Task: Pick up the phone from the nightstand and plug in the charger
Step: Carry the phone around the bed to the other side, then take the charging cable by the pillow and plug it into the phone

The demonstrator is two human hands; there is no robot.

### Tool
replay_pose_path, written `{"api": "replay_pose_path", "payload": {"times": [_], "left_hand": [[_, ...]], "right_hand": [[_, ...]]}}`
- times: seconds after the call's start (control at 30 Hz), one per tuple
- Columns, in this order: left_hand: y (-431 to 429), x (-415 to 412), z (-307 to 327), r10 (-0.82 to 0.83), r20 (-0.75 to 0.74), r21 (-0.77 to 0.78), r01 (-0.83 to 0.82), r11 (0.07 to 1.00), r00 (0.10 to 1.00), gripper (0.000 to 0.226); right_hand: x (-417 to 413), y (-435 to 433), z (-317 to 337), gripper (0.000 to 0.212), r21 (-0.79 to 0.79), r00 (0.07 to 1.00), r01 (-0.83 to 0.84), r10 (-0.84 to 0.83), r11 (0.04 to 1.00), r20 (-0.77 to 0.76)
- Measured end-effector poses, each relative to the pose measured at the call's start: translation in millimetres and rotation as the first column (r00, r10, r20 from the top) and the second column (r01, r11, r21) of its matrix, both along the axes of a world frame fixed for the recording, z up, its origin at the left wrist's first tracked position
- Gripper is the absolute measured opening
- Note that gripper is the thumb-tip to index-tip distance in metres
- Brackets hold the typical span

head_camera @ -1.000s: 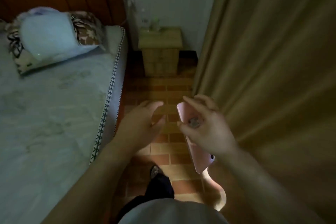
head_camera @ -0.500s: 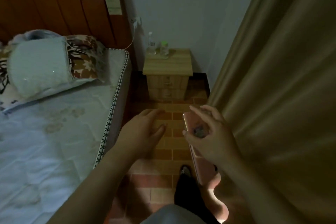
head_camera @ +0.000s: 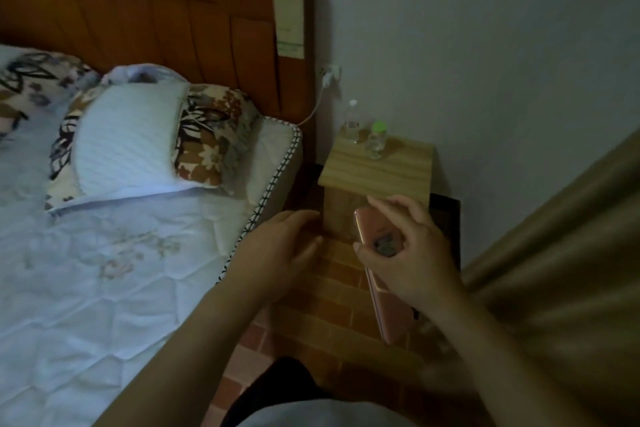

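My right hand [head_camera: 412, 253] grips a pink phone [head_camera: 391, 308] with its back facing me, held over the brick-pattern floor in front of the wooden nightstand [head_camera: 377, 172]. My left hand [head_camera: 280, 250] hovers open beside it, fingers apart, holding nothing. A white charger [head_camera: 330, 74] sits in a wall socket beside the headboard, and its white cable [head_camera: 311, 114] runs down behind the mattress corner. The cable's free end is hidden.
Two clear bottles [head_camera: 363, 130] stand at the back of the nightstand top. The bed [head_camera: 104, 270] with pillows [head_camera: 138, 142] fills the left. A brown curtain [head_camera: 554, 253] hangs on the right. A wooden headboard [head_camera: 156, 17] stands behind.
The view has risen and closed in on the nightstand, which now sits just beyond my hands. The charger in the wall has come into view. My right hand still holds the phone.
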State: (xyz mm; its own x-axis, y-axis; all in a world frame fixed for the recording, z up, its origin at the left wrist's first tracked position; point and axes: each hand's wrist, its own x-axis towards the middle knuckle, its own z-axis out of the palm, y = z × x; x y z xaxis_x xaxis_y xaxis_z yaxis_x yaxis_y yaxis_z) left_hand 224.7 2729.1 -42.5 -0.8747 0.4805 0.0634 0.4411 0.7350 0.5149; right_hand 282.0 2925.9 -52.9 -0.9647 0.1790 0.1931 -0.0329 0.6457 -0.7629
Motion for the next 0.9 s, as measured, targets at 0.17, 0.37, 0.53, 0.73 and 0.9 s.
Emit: {"api": "replay_pose_path", "payload": {"times": [0.17,0.37,0.53,0.73,0.9], "left_hand": [[-26,-85,-13,0.146,-0.015,-0.014,-0.146,0.989,0.989,0.038],[-49,-205,-13,0.256,-0.025,0.018,-0.255,0.967,0.966,0.041],[-82,-294,-5,0.300,-0.032,0.008,-0.300,0.954,0.953,0.042],[-106,-373,-11,0.364,0.041,-0.037,-0.363,0.931,0.930,0.040],[-121,-435,-21,0.446,0.083,-0.051,-0.443,0.895,0.891,0.040]], "right_hand": [[-108,-20,-11,0.060,-0.024,0.989,-0.145,0.145,0.989,0.010],[-244,-46,-13,0.062,-0.023,0.971,-0.239,0.239,0.971,0.022],[-339,-72,-8,0.063,0.006,0.958,-0.286,0.286,0.958,0.013],[-424,-93,-12,0.064,0.023,0.933,-0.360,0.359,0.933,0.034],[-506,-105,-25,0.067,-0.003,0.901,-0.423,0.421,0.906,0.102]]}}
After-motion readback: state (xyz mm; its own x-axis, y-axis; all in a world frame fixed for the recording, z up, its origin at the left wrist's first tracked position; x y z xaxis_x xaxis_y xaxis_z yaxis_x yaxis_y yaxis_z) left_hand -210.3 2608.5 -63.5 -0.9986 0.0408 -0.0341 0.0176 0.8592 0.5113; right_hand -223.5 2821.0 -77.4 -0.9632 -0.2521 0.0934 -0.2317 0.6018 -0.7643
